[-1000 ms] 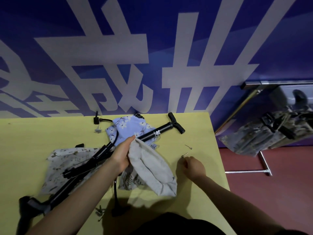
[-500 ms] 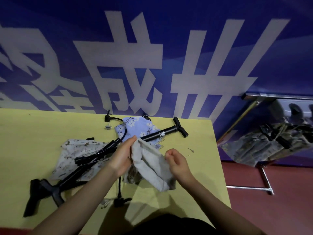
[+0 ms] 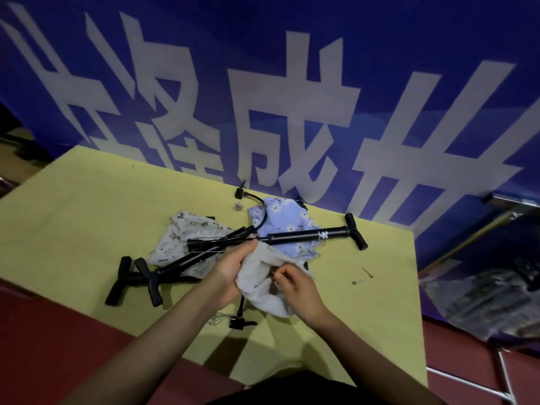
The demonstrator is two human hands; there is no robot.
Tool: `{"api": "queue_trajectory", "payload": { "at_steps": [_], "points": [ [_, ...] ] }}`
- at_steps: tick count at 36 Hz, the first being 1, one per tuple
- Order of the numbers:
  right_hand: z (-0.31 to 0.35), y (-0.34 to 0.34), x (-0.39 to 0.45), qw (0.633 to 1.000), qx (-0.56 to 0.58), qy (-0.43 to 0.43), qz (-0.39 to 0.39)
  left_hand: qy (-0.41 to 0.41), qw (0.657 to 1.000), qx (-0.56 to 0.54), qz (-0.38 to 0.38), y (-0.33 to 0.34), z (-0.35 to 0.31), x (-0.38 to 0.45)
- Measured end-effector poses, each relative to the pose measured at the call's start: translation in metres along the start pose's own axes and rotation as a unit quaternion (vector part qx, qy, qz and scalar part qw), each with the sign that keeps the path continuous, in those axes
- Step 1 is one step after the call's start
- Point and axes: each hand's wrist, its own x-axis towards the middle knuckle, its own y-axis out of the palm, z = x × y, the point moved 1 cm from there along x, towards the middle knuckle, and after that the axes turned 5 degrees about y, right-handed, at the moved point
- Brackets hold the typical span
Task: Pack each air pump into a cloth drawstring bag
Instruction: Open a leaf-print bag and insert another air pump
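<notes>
Both my hands hold a pale grey cloth bag (image 3: pixel 264 290) above the yellow table (image 3: pixel 87 223). My left hand (image 3: pixel 230 270) grips its upper edge; my right hand (image 3: pixel 295 285) pinches the cloth at the mouth. Just beyond lies a black air pump (image 3: pixel 309 235) across a blue floral bag (image 3: pixel 280 217), its T-handle to the right. Two more black pumps (image 3: pixel 175 264) lie crossed on a beige patterned bag (image 3: pixel 181 238) at the left, their T-handles toward the near edge.
Two small metal needles (image 3: pixel 363 276) lie on the table right of my hands. A hose end with a black nozzle (image 3: pixel 238 321) sits near the front edge. A blue banner wall stands behind; a metal rack with bags (image 3: pixel 479 302) is at the right.
My right hand left the table near the needles and came left to the grey bag, now pinching its mouth. The view swung left and tilted.
</notes>
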Motion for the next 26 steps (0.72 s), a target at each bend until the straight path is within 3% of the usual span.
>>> {"api": "queue_trajectory", "payload": {
  "at_steps": [10,15,26],
  "points": [
    [-0.012,-0.003,0.003,0.975,-0.215,-0.049,-0.007,0.02,0.998,-0.047,0.025,-0.026,0.008,-0.013],
    [-0.016,-0.007,-0.002,0.965,-0.241,-0.092,-0.042,0.018,0.998,-0.046,0.033,-0.03,0.012,-0.015],
    [-0.036,-0.009,-0.031,0.953,-0.288,-0.074,-0.051,-0.02,0.998,0.003,0.064,-0.024,0.033,-0.011]
  ]
}}
